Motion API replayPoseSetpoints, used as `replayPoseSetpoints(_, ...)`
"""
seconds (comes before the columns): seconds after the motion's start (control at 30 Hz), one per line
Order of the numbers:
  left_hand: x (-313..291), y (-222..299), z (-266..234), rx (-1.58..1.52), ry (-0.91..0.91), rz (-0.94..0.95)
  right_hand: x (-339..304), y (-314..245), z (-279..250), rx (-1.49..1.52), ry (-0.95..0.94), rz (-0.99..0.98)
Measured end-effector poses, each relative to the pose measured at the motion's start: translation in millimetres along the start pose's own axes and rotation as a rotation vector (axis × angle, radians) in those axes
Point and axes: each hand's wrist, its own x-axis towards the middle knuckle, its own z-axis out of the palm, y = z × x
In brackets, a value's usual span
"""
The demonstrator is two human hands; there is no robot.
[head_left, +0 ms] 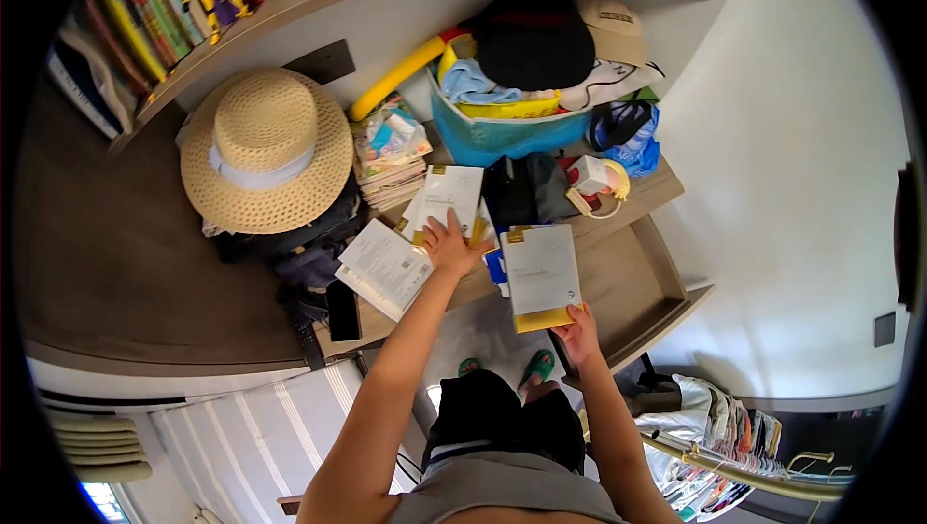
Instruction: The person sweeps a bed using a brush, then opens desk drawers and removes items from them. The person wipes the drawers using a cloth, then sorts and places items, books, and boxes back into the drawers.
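My right hand (579, 334) grips the lower right corner of a flat white packet with a gold lower band (543, 273), held above the open drawer's left side. Fingers spread, my left hand (452, 246) rests on the lower part of a similar white and gold packet (454, 188) on the desk. Parts of other gold-edged packets show beneath it. Beside that hand, a white packet with small print (386, 268) lies aslant. Something blue (496, 268) shows partly behind the packet in my right hand.
An open drawer (637, 278) juts out at the right. Behind stand a blue tub (512, 135) heaped with caps and cloth, and a stack of booklets (391, 176). A straw hat (266, 152) sits on clothes at left. A black phone (343, 310) lies near the desk edge.
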Motion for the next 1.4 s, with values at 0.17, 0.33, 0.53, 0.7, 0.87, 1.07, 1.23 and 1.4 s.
replayPoseSetpoints(0.17,13,-7,2,0.332,-0.203,-0.060,1,-22,-36,0.094,0.058,-0.042)
replayPoseSetpoints(0.33,-5,22,-25,-0.018,0.064,-0.030,8,-50,-100,-0.012,0.228,0.000)
replayPoseSetpoints(0.53,-64,96,-13,-0.403,0.205,0.205,36,-85,-168,-0.171,0.473,0.018)
replayPoseSetpoints(0.7,-132,175,56,-0.530,-0.003,0.336,40,-138,-202,-0.340,0.529,-0.014)
replayPoseSetpoints(0.87,-162,235,154,-0.541,-0.127,0.337,61,-154,-268,-0.706,0.609,-0.078)
replayPoseSetpoints(1.07,-144,274,276,-0.360,-0.179,0.159,106,-154,-272,-1.356,0.532,-0.296)
replayPoseSetpoints(1.23,-130,306,342,-0.517,-0.395,0.029,151,-118,-320,-1.314,0.576,-0.464)
replayPoseSetpoints(1.4,-134,343,360,-0.620,-0.428,-0.063,165,-105,-344,-0.440,0.599,-0.095)
